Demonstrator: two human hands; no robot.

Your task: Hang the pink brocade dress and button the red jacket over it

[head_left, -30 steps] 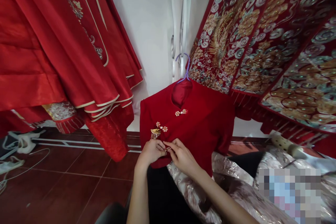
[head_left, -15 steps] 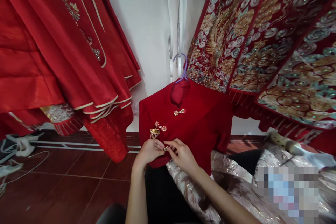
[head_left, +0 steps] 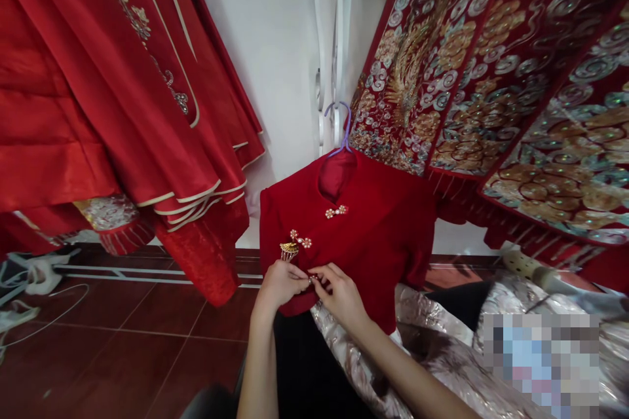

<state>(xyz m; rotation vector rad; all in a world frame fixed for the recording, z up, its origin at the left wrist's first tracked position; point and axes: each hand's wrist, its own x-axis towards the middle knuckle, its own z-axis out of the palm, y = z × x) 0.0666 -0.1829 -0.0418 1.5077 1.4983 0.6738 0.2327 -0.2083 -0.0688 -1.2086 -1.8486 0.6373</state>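
Note:
A dark red velvet jacket (head_left: 378, 222) with short sleeves hangs in front of me on a purple hanger (head_left: 346, 134). Low on its front, my left hand (head_left: 285, 285) and my right hand (head_left: 339, 291) meet, fingertips pinched around a small beaded flower clasp (head_left: 313, 279). My fingers cover most of that clasp. Just above my left hand sit a gold fan-shaped brooch (head_left: 289, 250) with tassels and a pearl flower clasp (head_left: 301, 239). Another flower clasp (head_left: 337, 212) joins the front below the collar.
Red satin garments (head_left: 147, 98) with pale piping hang at the left. Embroidered red panels (head_left: 472, 78) hang at the right. A shiny pale brocade cloth (head_left: 437, 340) lies at lower right. White shoes (head_left: 44, 272) and a metal rail (head_left: 162, 275) are by the tiled floor (head_left: 122, 360).
My fingertips have drawn closer together over the small clasp, which now shows less. The jacket and the hanging garments stay in place.

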